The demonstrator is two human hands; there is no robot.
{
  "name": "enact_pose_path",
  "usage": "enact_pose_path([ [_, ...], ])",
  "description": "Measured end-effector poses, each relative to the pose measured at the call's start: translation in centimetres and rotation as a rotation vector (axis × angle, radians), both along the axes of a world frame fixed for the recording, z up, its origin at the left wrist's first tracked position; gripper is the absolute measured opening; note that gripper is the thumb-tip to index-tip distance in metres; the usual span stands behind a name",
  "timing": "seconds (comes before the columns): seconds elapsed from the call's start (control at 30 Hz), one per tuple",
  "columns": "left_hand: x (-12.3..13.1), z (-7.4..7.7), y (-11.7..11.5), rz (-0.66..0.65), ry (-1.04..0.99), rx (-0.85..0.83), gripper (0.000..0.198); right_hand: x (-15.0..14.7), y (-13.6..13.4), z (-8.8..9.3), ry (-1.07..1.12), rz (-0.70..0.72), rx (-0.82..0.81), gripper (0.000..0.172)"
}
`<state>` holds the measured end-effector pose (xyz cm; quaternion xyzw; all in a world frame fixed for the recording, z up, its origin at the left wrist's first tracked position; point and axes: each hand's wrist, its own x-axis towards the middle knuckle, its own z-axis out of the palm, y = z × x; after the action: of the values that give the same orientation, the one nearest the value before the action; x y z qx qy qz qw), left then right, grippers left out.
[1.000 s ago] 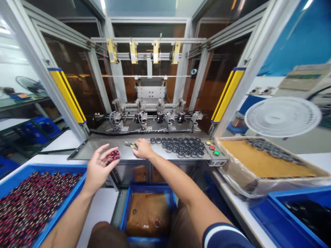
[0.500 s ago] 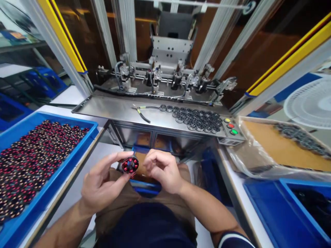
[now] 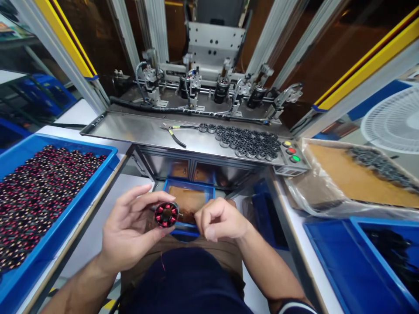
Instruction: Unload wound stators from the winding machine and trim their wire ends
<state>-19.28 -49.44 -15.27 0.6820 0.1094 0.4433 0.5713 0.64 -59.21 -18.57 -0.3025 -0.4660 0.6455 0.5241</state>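
My left hand [image 3: 131, 226] grips a round black motor stator [image 3: 166, 214] with red windings by its edge, between thumb and fingertips. Its ring face and dark centre hole are turned toward me. A thin red wire [image 3: 163, 262] dangles below it against the dark shirt. Just right of the stator is my right hand [image 3: 222, 220], fingers curled and pressed together; whatever they may pinch is hidden. Under both hands, a blue bin [image 3: 209, 192] with a brown bottom stands low between the knees.
At left, a blue tray [image 3: 113, 152] holds many wound stators. Cutting pliers [image 3: 175, 136] and rows of black parts [image 3: 248, 141] lie on the metal ledge [image 3: 131, 129], before the machine fixtures [image 3: 222, 89]. A button box [image 3: 291, 159], a plastic-lined box [image 3: 340, 174] and a blue crate [image 3: 330, 257] are at right.
My left hand has turned the stator so its open face shows more. My right hand has shifted slightly right and down, its fingers more tightly curled. The camera view has tilted downward.
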Motion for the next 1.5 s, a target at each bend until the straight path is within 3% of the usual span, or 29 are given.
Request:
enact_pose_path([
  [0.07,0.2,-0.2,0.1,0.033,-0.017,0.076,0.082,-1.0,-0.2,-0.9,0.038,-0.031,-0.101,0.026],
  [0.2,0.8,-0.5,0.1,0.106,-0.033,0.286,0.088,-5.1,-0.1,-1.5,0.287,-0.065,-0.247,0.047],
  [0.33,0.9,-0.8,0.2,0.111,-0.010,0.330,0.089,-7.1,-0.2,-1.1,0.371,-0.200,-0.301,0.037],
  [0.43,0.8,-1.0,0.3,0.112,0.009,0.287,0.089,-6.9,-0.6,-0.7,0.314,-0.226,-0.339,0.034],
  [0.63,0.8,-1.0,0.4,0.058,0.050,0.057,0.079,-5.8,-1.3,-0.4,0.204,-0.144,-0.318,0.028],
  [0.83,0.2,-0.7,0.2,-0.130,0.134,-0.034,0.069,-3.8,-0.9,0.7,0.208,-0.377,-0.227,0.044],
  [0.93,0.4,-0.8,0.0,-0.198,0.166,-0.045,0.068,-3.6,-0.7,1.6,0.142,-0.395,-0.224,0.038],
  [1.1,1.5,-1.2,-0.4,-0.184,0.052,-0.127,0.078,-4.3,-0.7,1.9,0.098,-0.404,-0.235,0.036],
  [1.23,1.6,-1.0,-0.2,-0.213,0.002,-0.184,0.074,-4.5,-1.3,1.1,0.062,-0.376,-0.184,0.035],
  [1.4,0.9,-0.9,0.2,-0.165,-0.003,-0.149,0.075,-3.6,-2.3,0.3,-0.125,-0.275,-0.124,0.033],
  [1.5,0.7,-1.0,0.2,-0.143,0.010,-0.026,0.079,-2.4,-2.5,1.1,-0.339,-0.428,-0.001,0.029],
])
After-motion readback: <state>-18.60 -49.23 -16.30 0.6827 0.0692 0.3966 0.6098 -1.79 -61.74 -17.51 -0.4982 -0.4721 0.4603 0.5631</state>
